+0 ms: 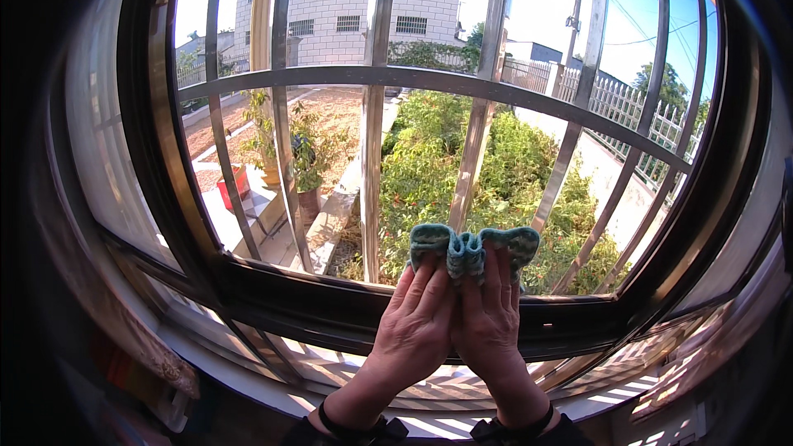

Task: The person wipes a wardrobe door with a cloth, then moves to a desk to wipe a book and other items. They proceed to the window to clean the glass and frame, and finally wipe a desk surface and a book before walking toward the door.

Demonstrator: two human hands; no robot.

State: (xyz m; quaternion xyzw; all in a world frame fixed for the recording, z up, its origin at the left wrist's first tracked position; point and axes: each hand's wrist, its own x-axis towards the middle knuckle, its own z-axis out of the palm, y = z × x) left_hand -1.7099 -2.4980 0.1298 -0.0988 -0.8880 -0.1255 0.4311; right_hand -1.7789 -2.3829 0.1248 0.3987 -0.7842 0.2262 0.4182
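Note:
A green patterned cloth (474,254), bunched into folds at its middle, lies against the lower part of the window, just above the dark frame's bottom rail (322,303). My left hand (414,316) presses flat on the cloth's left half, its fingertips on the fabric. Beside it, my right hand (492,316) presses on the right half the same way. Both hands touch each other along their inner edges, fingers pointing up. The fingers lie over the cloth rather than curl round it; the thumbs are hard to make out.
Metal security bars (372,179) with a crossbar (433,79) stand outside the window. Below the frame runs a white sill (433,424) with striped shadows. Curtains (118,322) hang at both sides. Outside are potted plants, a red container (233,188), green garden plants and a brick building.

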